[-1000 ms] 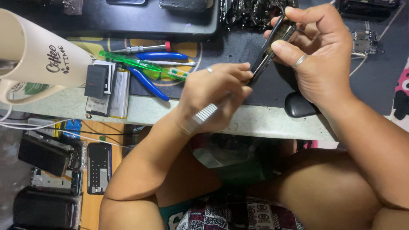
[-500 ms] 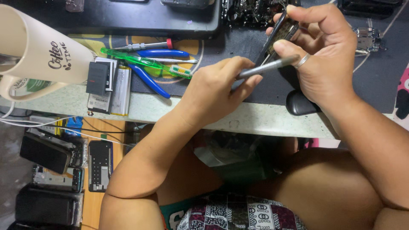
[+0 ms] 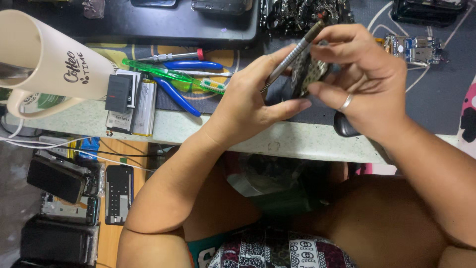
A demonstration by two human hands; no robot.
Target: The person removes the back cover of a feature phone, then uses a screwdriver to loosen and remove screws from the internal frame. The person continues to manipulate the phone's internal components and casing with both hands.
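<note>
Head view: left hand [image 3: 248, 101] pinches a slim metal tool [image 3: 290, 55], tip against the small circuit board [image 3: 308, 69]. Right hand [image 3: 364, 84] grips that board from the right, above the table edge [image 3: 277, 141].

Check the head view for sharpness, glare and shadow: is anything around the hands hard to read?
Head view: evenly lit, no harsh glare; the left hand and its metal tool are sharp; the small dark part in the right hand is shaded and partly hidden; the mug looms large at the edge.
</note>
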